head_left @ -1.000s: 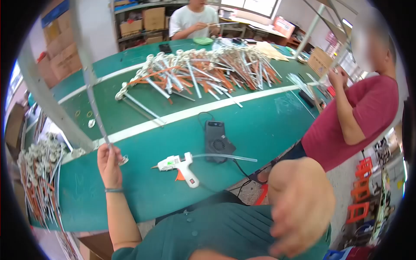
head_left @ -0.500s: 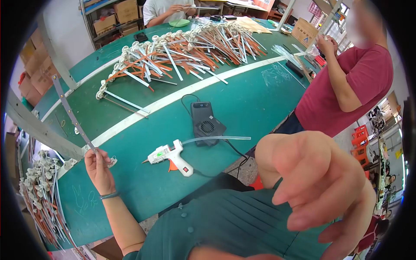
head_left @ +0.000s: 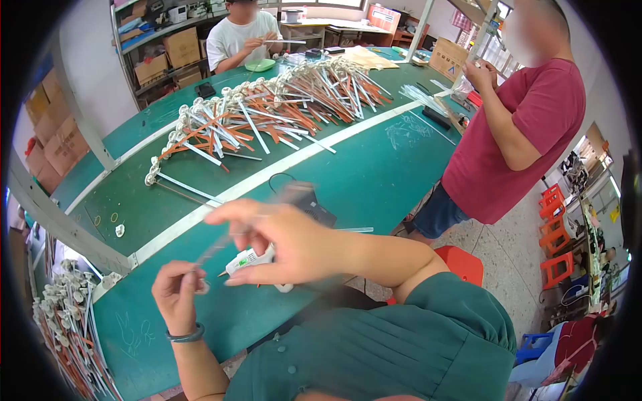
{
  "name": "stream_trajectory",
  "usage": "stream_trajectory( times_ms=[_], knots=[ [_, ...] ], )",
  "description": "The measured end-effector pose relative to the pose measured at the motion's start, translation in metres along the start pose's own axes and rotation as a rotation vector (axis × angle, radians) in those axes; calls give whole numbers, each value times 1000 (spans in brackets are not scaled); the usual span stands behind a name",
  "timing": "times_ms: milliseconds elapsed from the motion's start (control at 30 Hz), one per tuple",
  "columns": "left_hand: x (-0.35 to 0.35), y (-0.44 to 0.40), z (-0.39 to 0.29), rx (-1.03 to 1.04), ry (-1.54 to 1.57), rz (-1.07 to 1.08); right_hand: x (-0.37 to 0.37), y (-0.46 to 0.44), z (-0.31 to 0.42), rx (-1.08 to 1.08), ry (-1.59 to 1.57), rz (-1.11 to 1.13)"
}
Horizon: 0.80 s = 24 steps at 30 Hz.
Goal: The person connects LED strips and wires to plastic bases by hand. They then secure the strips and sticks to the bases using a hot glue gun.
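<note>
A: Where to find the strip (head_left: 213, 250)?

B: Above the table (head_left: 224, 315), pinched between thumb and fingers of the left hand (head_left: 176, 294), slanting up toward the right hand (head_left: 287, 244).

A: And on the right?

B: Spread, thumb apart from fingers, and blurred; impossible to tell whether gripping the strip or merely over it.

A: How best to handle it?

B: Pinch firmly on the left, touch lightly on the right, avoid bending, and stay clear of the glue gun (head_left: 242, 261), partly hidden behind.

Pale wall (head_left: 93, 73), speckled floor (head_left: 505, 244), red stools (head_left: 463, 264), green table (head_left: 374, 174)
</note>
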<state>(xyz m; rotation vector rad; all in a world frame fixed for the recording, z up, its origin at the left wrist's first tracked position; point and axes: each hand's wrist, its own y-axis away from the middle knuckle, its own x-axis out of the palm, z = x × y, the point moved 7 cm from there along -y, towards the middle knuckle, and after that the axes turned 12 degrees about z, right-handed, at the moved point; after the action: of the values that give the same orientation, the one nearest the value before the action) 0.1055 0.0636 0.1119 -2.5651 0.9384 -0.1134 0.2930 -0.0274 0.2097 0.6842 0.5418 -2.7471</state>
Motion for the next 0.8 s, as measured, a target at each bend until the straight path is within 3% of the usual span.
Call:
stream_trajectory(
  times_ms=[100,133,233,267,333,367,433,500,667,800],
  knots=[
    [26,-10,-10,-39,-58,192,31,-25,-21,15,107,117],
    [27,-9,-4,-65,-36,176,40,-29,-24,-215,134,32],
    [22,-8,14,-39,17,120,46,-32,-25,-261,266,6],
    [21,-7,17,137,-49,131,42,-31,-29,-279,277,-21],
    [25,-16,15,203,-148,112,32,-32,-36,-303,266,-46],
    [24,-17,16,208,-210,79,24,-32,-40,-147,165,-17],
    [24,-20,44,124,97,57,13,-30,-57,69,-175,-104],
    [31,-17,63,-128,436,145,8,-29,-60,-8,-259,-232],
    [41,-12,70,-258,644,212,9,-26,-72,40,-317,-220],
    [43,-12,70,-213,656,195,6,-20,-75,35,-339,-207]
  ],
)
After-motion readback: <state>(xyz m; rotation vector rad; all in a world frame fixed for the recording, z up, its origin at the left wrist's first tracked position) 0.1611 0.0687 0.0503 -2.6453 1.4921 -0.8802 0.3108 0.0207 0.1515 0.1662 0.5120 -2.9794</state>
